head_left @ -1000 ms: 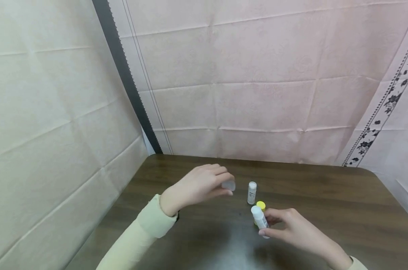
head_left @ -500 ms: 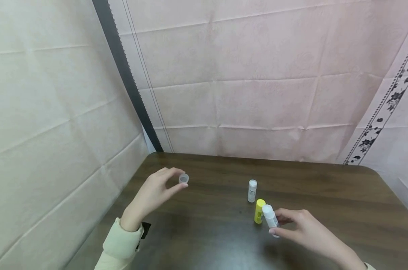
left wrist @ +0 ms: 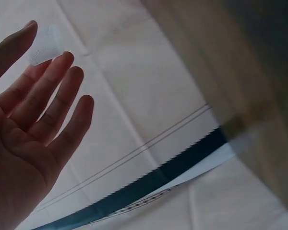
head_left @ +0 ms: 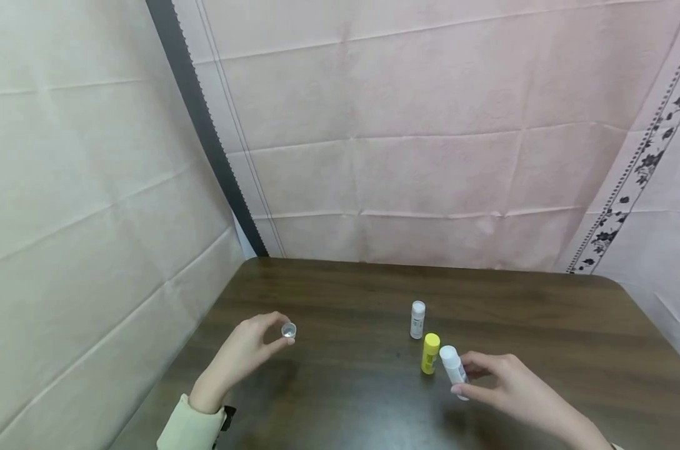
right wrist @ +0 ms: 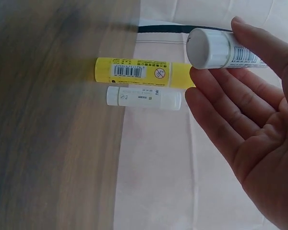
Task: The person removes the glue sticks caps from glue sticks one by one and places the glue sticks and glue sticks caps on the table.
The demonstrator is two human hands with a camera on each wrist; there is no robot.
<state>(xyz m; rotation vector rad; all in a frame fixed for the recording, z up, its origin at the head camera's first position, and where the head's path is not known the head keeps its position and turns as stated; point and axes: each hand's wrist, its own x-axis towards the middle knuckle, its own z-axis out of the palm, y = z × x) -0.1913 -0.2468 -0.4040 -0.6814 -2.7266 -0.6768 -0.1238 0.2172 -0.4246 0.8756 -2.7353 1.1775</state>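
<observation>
Between thumb and fingertips, my left hand (head_left: 240, 351) pinches a small translucent cap (head_left: 289, 330) above the left part of the table. In the left wrist view that cap (left wrist: 45, 47) shows fine ridges, and the other fingers are spread. My right hand (head_left: 511, 385) holds a white glue stick (head_left: 454, 365), tilted, its barcode label visible in the right wrist view. Just left of it stands a yellow glue stick (head_left: 430, 354), upright on the table. A smaller white glue stick (head_left: 417, 320) stands upright behind the yellow one.
The dark wood table (head_left: 351, 300) has rounded far corners. Pale cloth (head_left: 430, 156) hangs behind it, and another cloth wall (head_left: 92, 219) runs along its left side.
My left hand has moved left and then lower with the cap, away from the glue sticks. The right hand has shifted slightly right with its white glue stick, uncovering the yellow one.
</observation>
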